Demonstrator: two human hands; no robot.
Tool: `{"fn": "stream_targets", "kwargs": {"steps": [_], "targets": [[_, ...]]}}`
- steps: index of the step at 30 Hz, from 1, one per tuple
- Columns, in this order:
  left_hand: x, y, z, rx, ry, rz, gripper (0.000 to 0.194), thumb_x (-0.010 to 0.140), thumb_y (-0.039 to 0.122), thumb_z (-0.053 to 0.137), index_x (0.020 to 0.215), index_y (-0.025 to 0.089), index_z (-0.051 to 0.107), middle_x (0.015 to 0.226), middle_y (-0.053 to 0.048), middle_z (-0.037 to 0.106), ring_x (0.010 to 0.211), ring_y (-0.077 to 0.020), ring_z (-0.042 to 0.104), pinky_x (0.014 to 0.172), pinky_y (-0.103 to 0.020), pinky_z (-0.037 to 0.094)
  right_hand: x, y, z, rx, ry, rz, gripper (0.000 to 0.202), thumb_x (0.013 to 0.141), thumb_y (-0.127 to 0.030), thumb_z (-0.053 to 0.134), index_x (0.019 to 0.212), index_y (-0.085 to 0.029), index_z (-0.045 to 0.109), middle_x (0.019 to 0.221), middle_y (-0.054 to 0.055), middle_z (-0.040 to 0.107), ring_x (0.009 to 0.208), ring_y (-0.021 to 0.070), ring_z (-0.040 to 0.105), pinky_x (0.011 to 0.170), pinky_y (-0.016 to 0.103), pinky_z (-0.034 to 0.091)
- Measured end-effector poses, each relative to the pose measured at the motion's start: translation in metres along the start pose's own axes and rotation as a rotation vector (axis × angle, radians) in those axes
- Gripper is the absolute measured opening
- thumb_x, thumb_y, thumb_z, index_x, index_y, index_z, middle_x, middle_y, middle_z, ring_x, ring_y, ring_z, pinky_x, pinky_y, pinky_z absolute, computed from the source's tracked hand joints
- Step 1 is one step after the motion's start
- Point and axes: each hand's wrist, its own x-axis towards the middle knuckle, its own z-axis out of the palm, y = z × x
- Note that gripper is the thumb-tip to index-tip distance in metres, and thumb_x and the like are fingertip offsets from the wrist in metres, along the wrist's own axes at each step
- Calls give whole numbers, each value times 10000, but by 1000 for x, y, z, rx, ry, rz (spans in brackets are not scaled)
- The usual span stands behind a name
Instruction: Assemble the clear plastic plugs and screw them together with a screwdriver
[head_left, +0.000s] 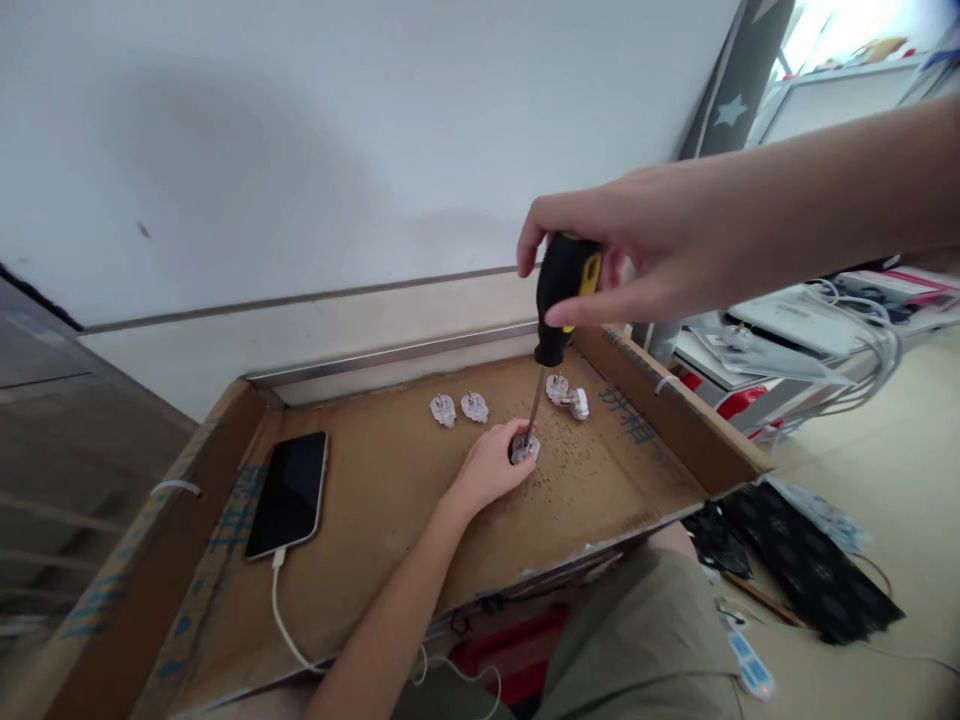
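Note:
My right hand (pixel 600 250) grips the black and yellow handle of a screwdriver (pixel 559 290), which points steeply down. Its tip meets a clear plug (pixel 524 450) resting on the cardboard. Around that plug close the thumb and fingers of my left hand (pixel 491 465), pinning it down. Behind it are two more plugs, one clear plug (pixel 556 388) with its pins up and one white plug (pixel 578 403) on its side. Two other clear plugs, a left one (pixel 443 409) and a right one (pixel 474 406), lie pins up to the left.
The cardboard tray (pixel 375 490) has raised side walls, and small dark specks dot its right part. A phone (pixel 289 495) with a white cable (pixel 281 610) lies at its left. Cables (pixel 870 350) hang over a shelf at right. A power strip (pixel 750 660) is on the floor.

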Motion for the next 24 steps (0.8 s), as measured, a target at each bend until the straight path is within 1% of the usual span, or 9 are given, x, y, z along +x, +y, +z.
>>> {"fn": "stream_targets", "kwargs": {"steps": [3,6,8,10,14,17,19,21,24], "targets": [[0,-1,0,-4,-2,-1,351,749,229,560,1100,228,555,1042,-35,636,953,-201,584,877,-330,454,4,2,-4,-239,66,18,593,715,-759,317,1025,-279,473,650,7,520,490,129,451,494,295,355],[-1,0,-1,12,-5,-8,341,758,244,554,1099,236,559,1029,-34,637,939,-200,587,869,-331,456,6,2,-11,13,-131,11,523,722,-531,544,1172,-307,402,856,-16,573,577,82,501,548,245,391],[-1,1,-3,17,-13,-12,335,761,251,551,1096,237,559,1021,-36,637,926,-201,590,858,-329,459,8,2,-12,177,-240,-1,473,755,-419,531,1200,-331,398,881,-41,582,546,40,483,527,203,374],[-1,3,-4,28,-18,-13,330,762,253,548,1092,234,562,1012,-39,639,924,-205,589,858,-330,457,10,3,-9,121,-180,-13,414,785,-523,447,1151,-330,453,772,-40,577,488,45,446,494,212,345],[-1,6,-5,53,-18,-26,333,752,243,551,1085,231,572,989,-40,640,915,-210,584,846,-333,456,14,3,-3,-177,77,2,626,731,-763,259,988,-269,544,679,21,543,509,100,444,515,267,329],[-1,9,-7,55,-26,-29,334,750,238,550,1083,235,577,971,-36,638,891,-207,588,813,-328,463,13,-6,-10,-42,-85,-2,429,745,-546,500,1122,-347,454,771,-20,580,516,85,455,517,254,341],[-1,9,-8,56,-28,-30,334,748,234,553,1082,236,582,964,-37,638,882,-206,589,810,-329,462,11,-13,-14,52,-198,19,407,752,-398,541,1142,-395,423,778,-51,585,524,78,466,523,244,350],[-1,10,-8,58,-30,-25,333,748,228,553,1079,238,588,953,-34,642,876,-205,589,812,-327,461,10,-18,-14,0,-115,25,347,790,-500,461,1103,-349,464,749,-20,569,574,103,494,537,250,343],[-1,10,-8,59,-28,-12,327,751,222,548,1074,244,593,931,-23,645,861,-200,590,798,-319,459,11,-17,-5,-212,142,-17,551,794,-671,274,1058,-235,484,792,55,552,685,169,527,557,265,319]]}}
